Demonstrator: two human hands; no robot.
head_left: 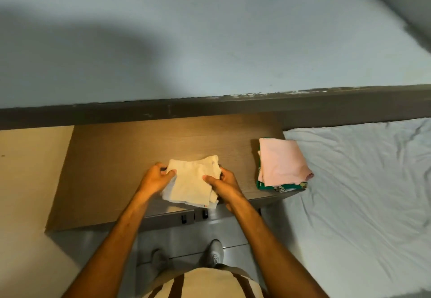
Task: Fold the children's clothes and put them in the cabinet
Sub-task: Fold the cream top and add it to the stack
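A folded cream-white garment (pixel 190 181) lies near the front edge of the brown wooden cabinet top (pixel 116 158). My left hand (pixel 156 179) grips its left side, thumb on top. My right hand (pixel 224 181) holds its right side, fingers curled around the edge. To the right stands a small stack of folded clothes: a pink garment (pixel 283 161) on top of a green patterned one (pixel 279 187). The cabinet's doors (pixel 168 218) below the top edge are shut, with two dark handles showing.
A bed with a crumpled white sheet (pixel 361 193) lies to the right of the cabinet. A pale wall with a dark ledge (pixel 210 109) runs behind. Grey tiled floor and my shoes (pixel 215 253) are below. Red and blue items sit at the top edge.
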